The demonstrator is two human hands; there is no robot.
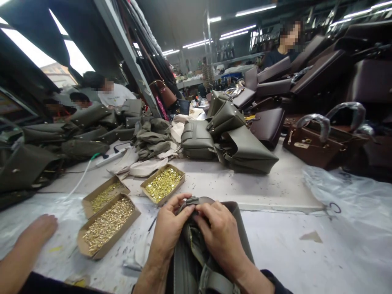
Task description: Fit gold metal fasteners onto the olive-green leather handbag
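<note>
An olive-green leather bag [235, 216] stands in front of me at the near edge of the white table [275, 241]. My left hand [168, 228] pinches the bag's top edge, fingers curled over a small strap or tab there. My right hand [219, 234] grips the same spot from the right, its fingers closed and touching the left hand's. The bag's open mouth and lining show below my hands. What sits between my fingertips is hidden.
Three cardboard trays of small brass fittings [163, 183] [105, 195] [107, 224] lie to my left. A bare limb [33, 237] rests at the far left. Olive bags [232, 139] and brown bags [318, 143] pile up behind. Clear plastic sheet [349, 196] lies right. Other people work at the back.
</note>
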